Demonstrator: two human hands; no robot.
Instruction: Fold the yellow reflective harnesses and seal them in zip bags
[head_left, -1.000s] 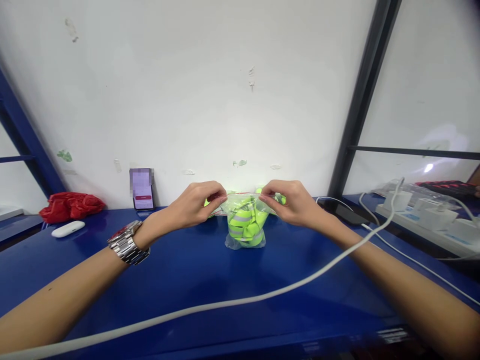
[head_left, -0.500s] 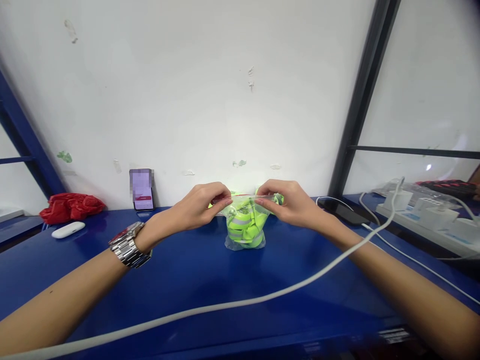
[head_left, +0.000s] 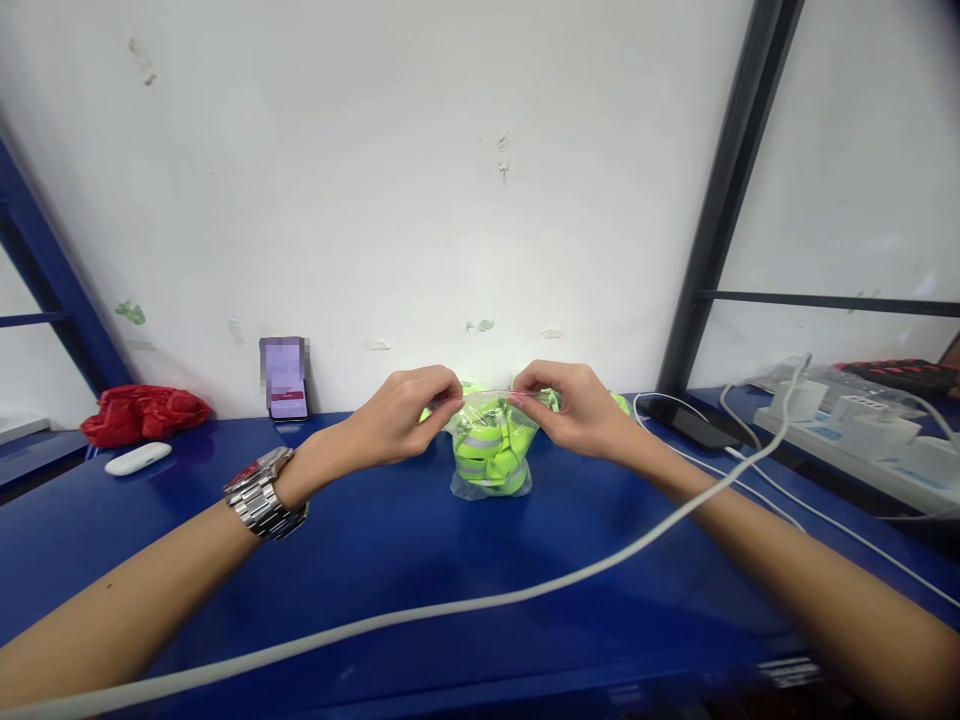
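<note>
A clear plastic bag [head_left: 466, 488] stands upright on the blue table, with a folded neon-yellow cloth [head_left: 484, 442] with grey reflective bands inside it. My left hand [head_left: 416, 410] pinches the left end of the bag's top edge between thumb and fingers. At the right end of that edge, my right hand [head_left: 562, 400] pinches too, and the edge is stretched between both hands. More neon-yellow material [head_left: 619, 402] shows behind my hands; how far it reaches is hidden. A metal watch [head_left: 266, 495] is on my left wrist.
A lit phone [head_left: 286, 380] leans on the wall. Left of it lie a red bundle [head_left: 146, 414] and a white case [head_left: 138, 459]. A second phone [head_left: 694, 424] and a power strip with chargers [head_left: 862, 425] are at right. A white cable [head_left: 480, 603] crosses in front.
My hands keep their pinch on the bag's top edge and have barely moved. My right forearm has shifted slightly, showing more of the yellow material and a thin white cable behind it.
</note>
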